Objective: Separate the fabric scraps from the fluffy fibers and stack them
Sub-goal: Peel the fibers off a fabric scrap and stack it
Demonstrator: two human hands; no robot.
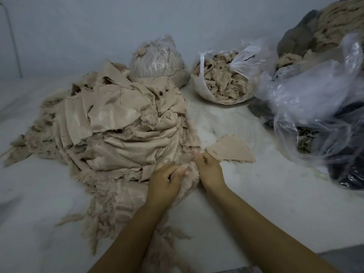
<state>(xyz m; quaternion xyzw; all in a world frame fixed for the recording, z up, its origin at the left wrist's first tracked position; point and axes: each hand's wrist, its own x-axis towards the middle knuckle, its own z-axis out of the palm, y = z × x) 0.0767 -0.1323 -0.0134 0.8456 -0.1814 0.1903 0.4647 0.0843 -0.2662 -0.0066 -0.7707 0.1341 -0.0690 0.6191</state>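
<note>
1. A thin metal rod (13, 38) is standing at the far left edge, against the pale wall.
2. A big heap (118, 123) of beige fabric scraps mixed with fluffy fibers is lying on the white surface (35, 194), filling its left and middle part; loose fiber strands are trailing off the heap toward the near edge.
3. The left hand (165, 182) is resting at the heap's near right edge, its fingers (178, 171) curling round a tuft (190, 178) of fluffy fiber and gripping it.
4. The right hand (209, 170) is sitting just beside the left, touching the same tuft; its fingers are clenching, with the thumb and forefinger seeming to pinch the tuft's top edge, though the exact hold is hard to tell.
5. A flat triangular scrap (230, 149) is lying alone just right of the heap, right behind the right hand, apart from the fibers.
6. A closed clear bag (157, 58) stuffed with beige material is standing behind the heap, near the wall.
7. An open bag (220, 75) full of fluffy fibers is sitting to its right.
8. A pile of crumpled plastic bags (315, 95) with dark and beige contents is crowding the far right side.
</note>
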